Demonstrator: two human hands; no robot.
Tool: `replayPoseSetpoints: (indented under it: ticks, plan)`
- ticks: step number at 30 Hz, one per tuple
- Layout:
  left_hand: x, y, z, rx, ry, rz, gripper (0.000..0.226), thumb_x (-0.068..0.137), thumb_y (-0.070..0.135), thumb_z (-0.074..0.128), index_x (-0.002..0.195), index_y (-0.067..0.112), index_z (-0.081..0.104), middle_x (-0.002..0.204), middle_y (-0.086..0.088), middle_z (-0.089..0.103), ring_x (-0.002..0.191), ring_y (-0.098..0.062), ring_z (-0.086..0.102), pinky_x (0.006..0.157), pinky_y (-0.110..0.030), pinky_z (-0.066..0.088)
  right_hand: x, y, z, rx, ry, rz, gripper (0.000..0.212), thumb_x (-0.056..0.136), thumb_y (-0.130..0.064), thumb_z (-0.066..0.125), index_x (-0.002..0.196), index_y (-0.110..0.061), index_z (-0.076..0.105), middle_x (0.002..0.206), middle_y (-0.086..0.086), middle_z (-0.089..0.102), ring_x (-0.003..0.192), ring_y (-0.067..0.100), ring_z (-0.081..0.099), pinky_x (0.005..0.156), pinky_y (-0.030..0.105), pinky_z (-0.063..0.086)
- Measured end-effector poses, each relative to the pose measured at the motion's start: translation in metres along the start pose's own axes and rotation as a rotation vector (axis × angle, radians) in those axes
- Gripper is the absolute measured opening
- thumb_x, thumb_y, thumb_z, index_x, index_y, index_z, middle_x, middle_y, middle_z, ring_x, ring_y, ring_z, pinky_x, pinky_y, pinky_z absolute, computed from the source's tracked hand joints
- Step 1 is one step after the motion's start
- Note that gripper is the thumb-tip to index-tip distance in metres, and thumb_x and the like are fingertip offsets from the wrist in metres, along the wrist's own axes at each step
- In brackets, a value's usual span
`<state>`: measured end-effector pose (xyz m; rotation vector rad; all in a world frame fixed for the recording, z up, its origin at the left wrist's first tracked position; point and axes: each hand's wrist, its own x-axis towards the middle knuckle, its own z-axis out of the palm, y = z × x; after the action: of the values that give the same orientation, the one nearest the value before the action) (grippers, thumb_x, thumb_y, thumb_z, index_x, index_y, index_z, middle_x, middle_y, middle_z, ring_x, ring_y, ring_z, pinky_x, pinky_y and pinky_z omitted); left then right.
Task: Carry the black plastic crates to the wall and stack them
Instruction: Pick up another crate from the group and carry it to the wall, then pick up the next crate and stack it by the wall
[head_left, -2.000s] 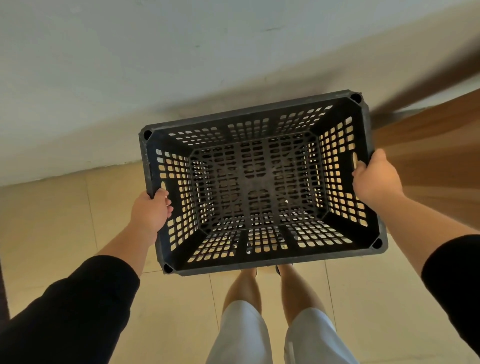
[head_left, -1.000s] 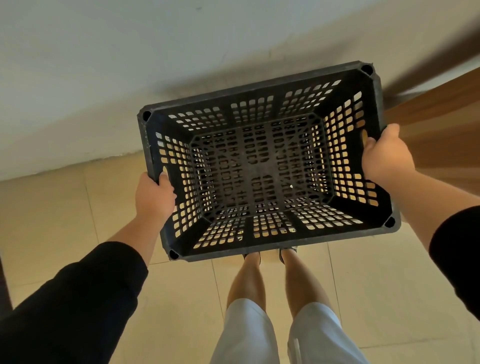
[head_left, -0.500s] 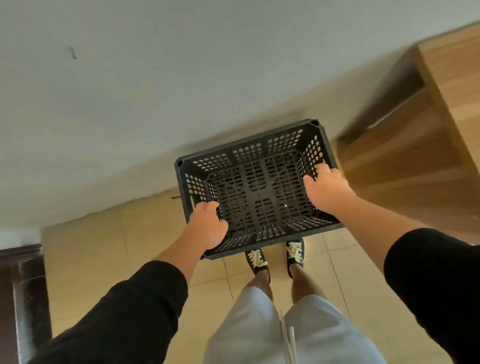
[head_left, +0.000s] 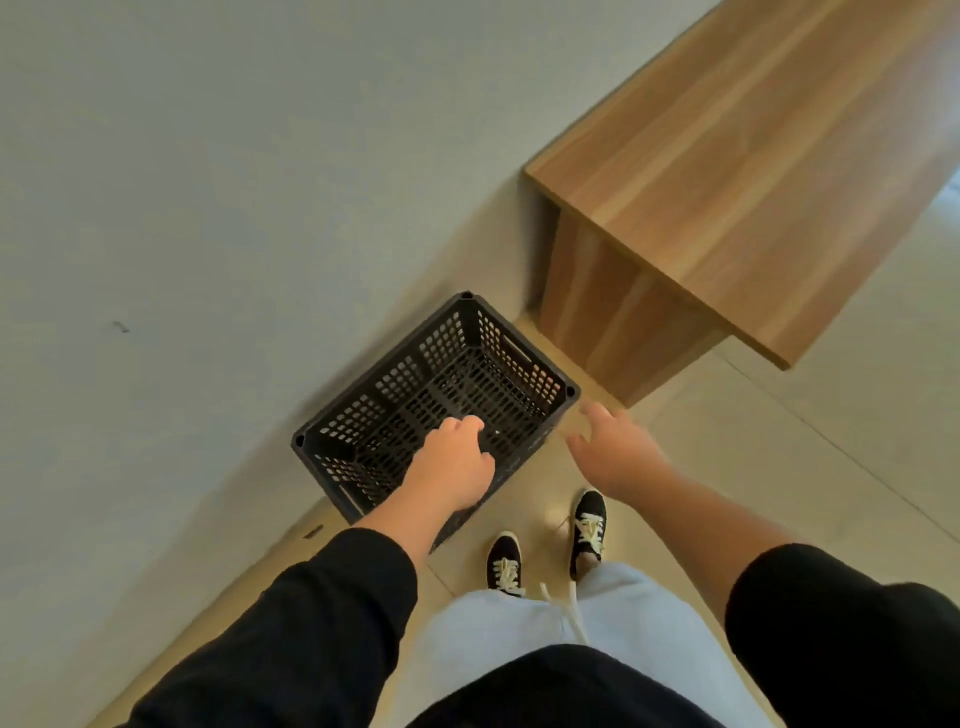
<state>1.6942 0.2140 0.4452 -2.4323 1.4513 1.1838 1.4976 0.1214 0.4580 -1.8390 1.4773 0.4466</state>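
The black plastic crate (head_left: 441, 400) sits on the tiled floor (head_left: 779, 493) with its long side against the grey wall (head_left: 208, 208), a wooden desk (head_left: 727, 182) near it at two o'clock. The left hand (head_left: 457, 467) hangs over the crate's near rim, fingers loosely curled and holding nothing. The right hand (head_left: 613, 452), at the crate's four o'clock, is spread wide and apart from it.
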Motion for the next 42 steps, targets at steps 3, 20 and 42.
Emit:
replayPoseSetpoints:
  ticks: [3, 20, 42]
  plan:
    - [-0.011, 0.033, -0.005, 0.074, -0.005, 0.078, 0.053, 0.105, 0.033, 0.049, 0.156, 0.024, 0.038, 0.154, -0.006, 0.042, 0.130, -0.027, 0.048, 0.101, -0.048, 0.050, -0.040, 0.029, -0.001, 0.076, 0.065, 0.095, 0.056, 0.106, -0.044, 0.041, 0.156, -0.018, 0.036, 0.154, 0.014, 0.047, 0.138, 0.039, 0.046, 0.110, 0.049, 0.042]
    - [-0.161, 0.395, 0.157, 0.608, -0.038, 0.801, 0.057, 0.103, 0.043, 0.049, 0.155, 0.023, 0.042, 0.149, -0.004, 0.051, 0.128, -0.027, 0.054, 0.101, -0.045, 0.049, -0.315, 0.366, -0.014, 0.665, 0.571, 0.550, 0.057, 0.104, -0.043, 0.053, 0.155, -0.022, 0.041, 0.155, 0.005, 0.049, 0.139, 0.029, 0.049, 0.109, 0.040, 0.043]
    - [-0.296, 0.754, 0.431, 0.980, -0.249, 1.448, 0.056, 0.103, 0.043, 0.049, 0.155, 0.024, 0.041, 0.152, -0.002, 0.047, 0.134, -0.028, 0.051, 0.094, -0.043, 0.052, -0.495, 0.689, 0.018, 1.161, 0.881, 1.193, 0.057, 0.100, -0.040, 0.058, 0.151, -0.016, 0.046, 0.147, 0.016, 0.051, 0.132, 0.035, 0.052, 0.106, 0.040, 0.045]
